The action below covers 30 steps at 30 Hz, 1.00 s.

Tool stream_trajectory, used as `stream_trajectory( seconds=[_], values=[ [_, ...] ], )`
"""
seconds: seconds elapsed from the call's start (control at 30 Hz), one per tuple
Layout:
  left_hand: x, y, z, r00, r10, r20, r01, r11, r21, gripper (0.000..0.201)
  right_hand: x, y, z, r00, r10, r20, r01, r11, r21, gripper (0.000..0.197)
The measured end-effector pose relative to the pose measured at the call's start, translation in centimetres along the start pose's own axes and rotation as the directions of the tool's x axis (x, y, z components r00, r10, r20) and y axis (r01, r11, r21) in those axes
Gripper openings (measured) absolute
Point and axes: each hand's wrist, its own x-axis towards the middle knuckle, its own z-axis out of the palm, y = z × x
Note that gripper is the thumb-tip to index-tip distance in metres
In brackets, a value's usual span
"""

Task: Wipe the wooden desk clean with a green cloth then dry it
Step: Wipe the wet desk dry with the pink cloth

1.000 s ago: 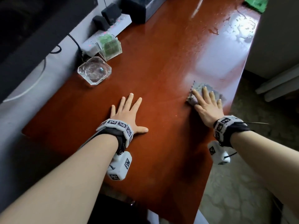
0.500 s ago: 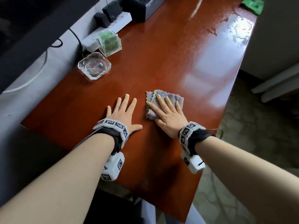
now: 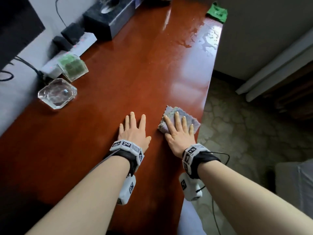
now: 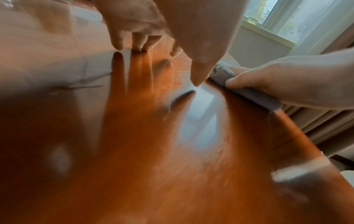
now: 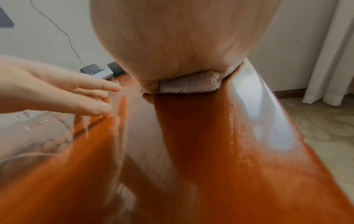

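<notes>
Head view is showing the left hand lying flat on the wooden desk nearest the person, fingers straight and spread, holding nothing. Just beside the left hand, toward the desk's right edge, the right hand is pressing a folded grey cloth onto the wood, fingers straight and slightly apart on top of it; in the left wrist view the thumb tip is lying along the cloth's fold rather than curling round it. Half a second ago this cloth was nearly touching the left hand, and a second ago it was out at the right edge; now it is sliding back toward that edge, so the person is probably working side-to-side drying strokes across the near part of the desk. Left of the left hand and farther back, a clear glass ashtray, a clear box with green contents, a white power strip and a black tissue box are lining the wall side. Well beyond the left hand, water is still beading near the far right corner, and the green cloth is lying crumpled at that corner. The wet wipe appears finished, while drying has the far end left to cover.
</notes>
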Motion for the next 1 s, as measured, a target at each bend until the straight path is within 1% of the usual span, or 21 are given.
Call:
stream_trajectory(
  seconds=[0.07,0.13,0.23,0.33,0.47,0.6,0.7,0.83,0.9,1.0],
  values=[
    [1.3,1.5,-0.5,0.999,0.015,-0.036,-0.015,1.0,0.0,0.082,0.8,0.8,-0.6,1.0,-0.013,0.009,0.013,1.0,0.003,0.061],
    [2.7,3.0,-1.2,0.996,0.07,-0.061,-0.068,0.997,0.033,0.08,2.0,1.8,-1.4,1.0,-0.012,0.011,0.012,1.0,0.009,0.061],
    [5.0,4.7,-2.1,0.99,0.135,-0.047,-0.131,0.989,0.069,0.076,4.4,3.7,-3.0,1.0,0.005,-0.002,-0.005,0.998,0.068,0.067],
    [8.1,6.3,-2.6,0.992,0.123,-0.022,-0.121,0.991,0.06,0.073,6.8,5.6,-4.6,1.0,0.018,-0.021,-0.015,0.992,0.128,0.072],
    [12.8,9.5,-3.6,0.992,0.126,-0.02,-0.124,0.99,0.063,0.075,10.3,8.2,-6.8,1.0,0.01,-0.009,-0.009,0.993,0.117,0.068],
    [17.7,13.2,-5.1,0.988,0.144,-0.048,-0.141,0.988,0.067,0.076,15.1,10.4,-9.6,1.0,-0.005,-0.016,0.006,0.995,0.104,0.067],
    [21.3,15.4,-5.8,0.989,0.133,-0.062,-0.129,0.99,0.059,0.076,18.8,12.0,-11.5,1.0,-0.015,-0.02,0.017,0.996,0.084,0.068],
    [26.0,17.1,-7.0,0.995,0.052,-0.081,-0.049,0.998,0.037,0.084,23.7,14.1,-14.1,0.999,-0.037,-0.036,0.039,0.999,0.035,0.069],
    [27.8,17.6,-7.9,0.998,0.024,-0.062,-0.022,0.999,0.03,0.091,26.0,14.8,-15.5,0.998,-0.037,-0.043,0.038,0.999,0.029,0.069],
    [29.3,17.7,-8.7,1.0,0.008,-0.003,-0.008,0.999,0.052,0.103,29.5,15.9,-17.9,0.999,-0.037,-0.034,0.038,0.998,0.04,0.068]
  ],
)
